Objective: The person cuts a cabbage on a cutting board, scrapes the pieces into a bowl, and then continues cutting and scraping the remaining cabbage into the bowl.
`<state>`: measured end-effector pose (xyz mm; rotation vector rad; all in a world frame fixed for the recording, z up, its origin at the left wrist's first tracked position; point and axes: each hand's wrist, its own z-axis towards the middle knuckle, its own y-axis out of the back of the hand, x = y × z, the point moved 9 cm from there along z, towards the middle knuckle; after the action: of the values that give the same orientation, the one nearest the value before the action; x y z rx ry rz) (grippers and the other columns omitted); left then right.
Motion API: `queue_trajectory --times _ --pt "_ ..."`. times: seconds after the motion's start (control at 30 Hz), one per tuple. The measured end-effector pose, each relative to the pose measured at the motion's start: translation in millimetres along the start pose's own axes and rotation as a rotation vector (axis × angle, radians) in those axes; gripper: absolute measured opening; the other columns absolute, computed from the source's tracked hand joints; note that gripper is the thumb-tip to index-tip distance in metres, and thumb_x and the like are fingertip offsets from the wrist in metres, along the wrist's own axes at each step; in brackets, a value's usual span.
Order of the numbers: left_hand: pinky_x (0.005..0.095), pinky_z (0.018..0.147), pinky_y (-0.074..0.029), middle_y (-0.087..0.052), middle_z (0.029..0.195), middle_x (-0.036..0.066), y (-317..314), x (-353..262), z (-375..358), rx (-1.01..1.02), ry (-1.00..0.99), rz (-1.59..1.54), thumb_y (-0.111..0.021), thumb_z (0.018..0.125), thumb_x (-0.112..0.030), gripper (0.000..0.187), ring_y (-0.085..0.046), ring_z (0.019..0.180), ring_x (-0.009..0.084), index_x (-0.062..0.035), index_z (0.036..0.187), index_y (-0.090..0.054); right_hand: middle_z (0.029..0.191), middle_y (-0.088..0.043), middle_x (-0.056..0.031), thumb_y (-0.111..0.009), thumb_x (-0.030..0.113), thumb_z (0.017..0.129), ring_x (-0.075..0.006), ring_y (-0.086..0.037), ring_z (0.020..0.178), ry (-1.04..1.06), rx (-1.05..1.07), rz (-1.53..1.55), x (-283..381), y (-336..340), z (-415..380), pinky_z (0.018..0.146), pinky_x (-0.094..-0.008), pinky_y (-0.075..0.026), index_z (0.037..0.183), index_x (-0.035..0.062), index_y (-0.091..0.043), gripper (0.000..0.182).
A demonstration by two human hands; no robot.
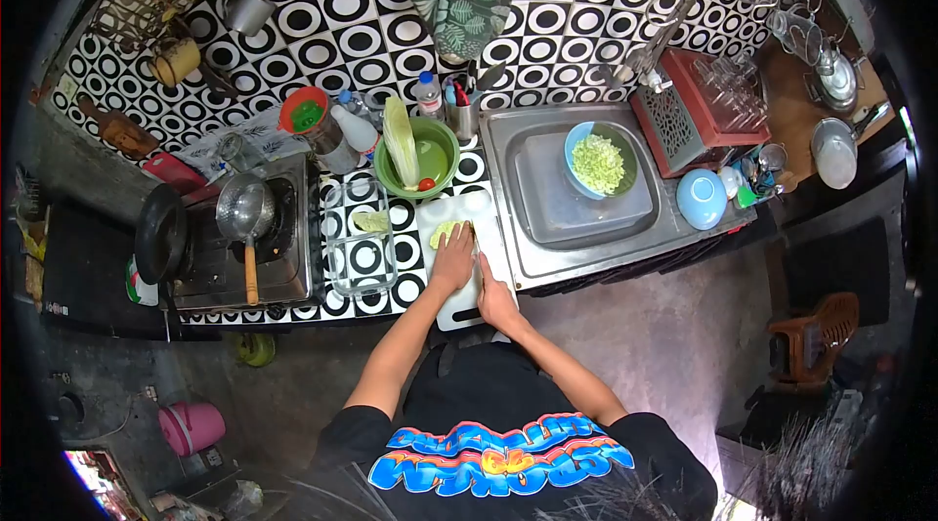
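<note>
My left hand (452,262) presses down on a piece of pale green napa cabbage (442,230), which lies on a white cutting board (451,314). Its fingers partly cover the piece. Gripped in my right hand (497,301) is a knife (477,243), its blade close beside the left fingers and its handle mostly hidden. Left of the board, a clear glass dish (337,274) holds another cabbage piece (370,221). Behind the board, a green bowl (449,142) contains a napa cabbage section (399,145) and a tomato (427,185). Chopped cabbage (598,165) fills a light blue bowl (573,169) in the sink.
On the left, a stove (210,272) carries a strainer with a wooden handle (244,208) and a black pan (160,233). Bottles (355,133) stand along the patterned wall. Right of the sink (503,228) are an upturned blue bowl (702,199) and a red dish rack (674,121).
</note>
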<state>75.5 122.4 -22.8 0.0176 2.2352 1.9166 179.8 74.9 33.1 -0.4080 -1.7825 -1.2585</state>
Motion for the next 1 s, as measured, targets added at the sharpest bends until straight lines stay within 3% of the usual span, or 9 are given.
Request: queue_trajectory --times 0.13,0.23,0.27,0.37,0.47,0.67,0.8,1.0 --pt "0.0543 0.121 -0.017 -0.022 0.164 0.016 2.5 1.7 -2.8 -0.027 -0.007 -0.045 -0.047 0.099 -0.031 0.063 -0.016 0.152 0.0341 0.0018 0.151 -0.034 0.071 -0.06 -0.0377 -0.042 -0.004 0.084 -0.0559 -0.06 0.069 -0.059 0.001 0.001 -5.2 -5.4 3.8 0.072 -0.0619 -0.046 0.157 0.0031 -0.018 0.077" --pt "0.0548 0.121 -0.016 -0.024 0.163 0.016 -3.6 1.2 -3.6 0.013 0.001 -0.071 -0.048 0.097 -0.029 0.064 -0.016 0.152 0.0346 0.0018 0.152 -0.034 0.072 -0.06 -0.0387 -0.04 -0.002 0.086 -0.0563 -0.061 0.072 -0.047 -0.031 0.024 -12.9 -9.1 14.5 0.073 -0.0623 -0.047 0.158 0.0112 -0.019 0.076" --pt "0.0549 0.121 -0.016 -0.025 0.163 0.016 -6.0 2.3 -1.9 0.051 0.004 -0.071 -0.048 0.096 -0.028 0.065 -0.015 0.152 0.0347 0.0017 0.152 -0.034 0.074 -0.06 -0.039 -0.038 0.001 0.09 -0.0563 -0.062 0.074 -0.087 -0.034 -0.046 -18.2 -13.0 17.1 0.073 -0.063 -0.046 0.159 0.02 -0.02 0.074" --pt "0.0549 0.122 -0.015 -0.026 0.162 0.016 -5.8 8.0 3.2 0.094 0.01 -0.071 -0.049 0.095 -0.027 0.066 -0.015 0.153 0.0347 0.0011 0.152 -0.034 0.079 -0.061 -0.0395 -0.038 0.005 0.093 -0.0571 -0.062 0.078 -0.07 -0.069 -0.016 -20.8 -19.3 39.7 0.074 -0.0628 -0.047 0.159 0.0261 -0.02 0.071" --pt "0.0563 0.121 -0.016 -0.027 0.161 0.018 -16.1 4.3 -1.1 0.047 -0.014 -0.097 -0.048 0.094 -0.027 0.065 -0.015 0.152 0.0364 0.002 0.151 -0.035 0.083 -0.062 -0.0397 -0.038 0.007 0.095 -0.0576 -0.062 0.081 -0.167 -0.032 0.005 -13.6 -13.9 57.5 0.075 -0.0625 -0.047 0.159 0.0269 -0.02 0.07" --pt "0.0543 0.122 -0.014 -0.022 0.164 0.015 -7.3 6.7 0.1 0.027 0.008 -0.152 -0.051 0.095 -0.028 0.066 -0.013 0.153 0.0342 0.0003 0.152 -0.034 0.079 -0.061 -0.0387 -0.041 0.005 0.093 -0.0574 -0.062 0.077 -0.017 -0.104 0.006 -14.3 -6.7 35.9 0.073 -0.0624 -0.046 0.159 0.0228 -0.019 0.071" --pt "0.0532 0.123 -0.013 -0.02 0.165 0.014 -8.1 8.9 0.3 0.018 -0.004 -0.172 -0.053 0.096 -0.03 0.065 -0.013 0.153 0.0324 -0.0006 0.151 -0.036 0.078 -0.062 -0.0382 -0.042 0.003 0.092 -0.0576 -0.06 0.072 -0.006 -0.071 -0.009 -22.1 -10.3 16.6 0.073 -0.0636 -0.046 0.159 0.0213 -0.017 0.074" --pt "0.0534 0.122 -0.016 -0.025 0.163 0.014 -4.1 9.0 0.8 0.049 0.009 -0.105 -0.053 0.095 -0.033 0.065 -0.016 0.153 0.0325 -0.0028 0.151 -0.037 0.078 -0.063 -0.0358 -0.046 0.005 0.093 -0.056 -0.061 0.076 -0.044 -0.061 -0.05 -14.6 -9.7 53.2 0.074 -0.0613 -0.048 0.158 0.0186 -0.021 0.071"
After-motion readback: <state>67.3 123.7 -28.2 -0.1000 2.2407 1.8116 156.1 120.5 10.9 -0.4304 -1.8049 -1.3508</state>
